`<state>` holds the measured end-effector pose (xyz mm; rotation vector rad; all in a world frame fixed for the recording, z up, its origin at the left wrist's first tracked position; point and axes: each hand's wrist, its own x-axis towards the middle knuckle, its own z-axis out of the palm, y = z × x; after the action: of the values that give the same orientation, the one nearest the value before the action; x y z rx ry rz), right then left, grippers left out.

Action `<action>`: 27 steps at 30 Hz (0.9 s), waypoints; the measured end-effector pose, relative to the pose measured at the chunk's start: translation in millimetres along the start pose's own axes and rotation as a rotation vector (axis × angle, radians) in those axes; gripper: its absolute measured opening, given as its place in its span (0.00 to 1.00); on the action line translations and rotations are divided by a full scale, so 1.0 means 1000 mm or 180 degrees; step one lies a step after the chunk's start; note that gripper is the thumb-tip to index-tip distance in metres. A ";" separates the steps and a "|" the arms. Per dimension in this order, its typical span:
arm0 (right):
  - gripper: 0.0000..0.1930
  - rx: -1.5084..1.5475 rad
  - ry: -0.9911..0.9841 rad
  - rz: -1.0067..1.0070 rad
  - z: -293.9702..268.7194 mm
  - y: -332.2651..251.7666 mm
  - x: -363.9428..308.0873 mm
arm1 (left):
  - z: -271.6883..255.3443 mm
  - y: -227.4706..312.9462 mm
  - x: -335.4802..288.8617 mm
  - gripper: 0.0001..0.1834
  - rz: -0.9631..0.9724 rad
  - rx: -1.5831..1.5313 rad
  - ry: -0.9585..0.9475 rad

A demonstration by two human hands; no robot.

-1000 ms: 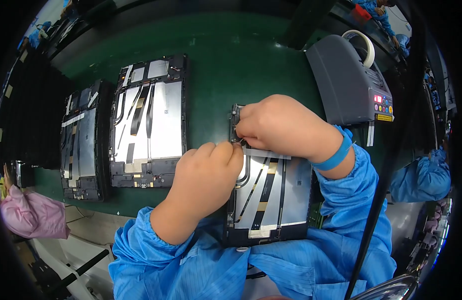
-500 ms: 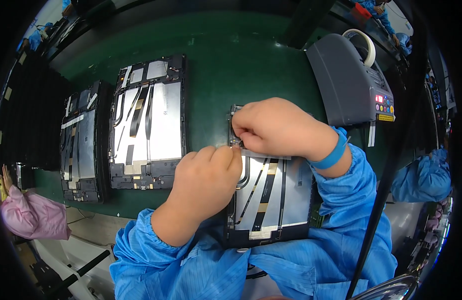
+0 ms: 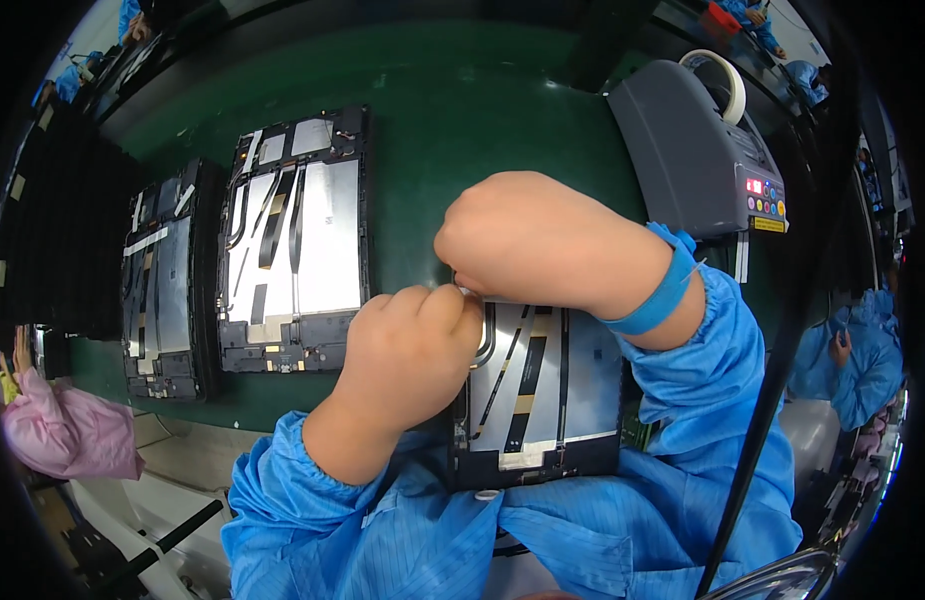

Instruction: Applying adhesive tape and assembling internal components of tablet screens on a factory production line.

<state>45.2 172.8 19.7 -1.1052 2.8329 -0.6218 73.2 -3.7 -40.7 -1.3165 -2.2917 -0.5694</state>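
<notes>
By the near edge of the green tabletop [image 3: 422,120], a rectangular, black-framed panel with silver metal backing [image 3: 594,385] is lying. Toward the left edge, a brighter twin [image 3: 332,225] and a dimmer twin [image 3: 175,285] are resting. Near the right edge, a grey plastic tape dispenser [image 3: 672,150] is standing. The bare right hand [image 3: 517,225] and left hand [image 3: 407,338] are curling over the first panel's far end; whether they are grasping anything, I cannot tell.
</notes>
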 end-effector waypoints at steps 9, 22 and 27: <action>0.05 0.0167 0.0485 -0.0395 0.018 0.011 -0.007 | 0.000 0.000 0.000 0.04 -0.0009 0.0042 -0.0047; 0.07 0.0212 0.0420 0.0531 0.016 0.011 -0.028 | 0.000 0.002 0.003 0.03 -0.0079 -0.0137 0.0173; 0.07 0.0196 -0.0017 0.0627 0.012 0.006 -0.027 | 0.001 0.002 0.002 0.05 -0.0139 -0.0195 0.0102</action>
<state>64.0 190.7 3.6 -0.8043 2.8486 -0.6830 73.5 -1.1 -39.7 -1.2787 -2.2989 -0.6754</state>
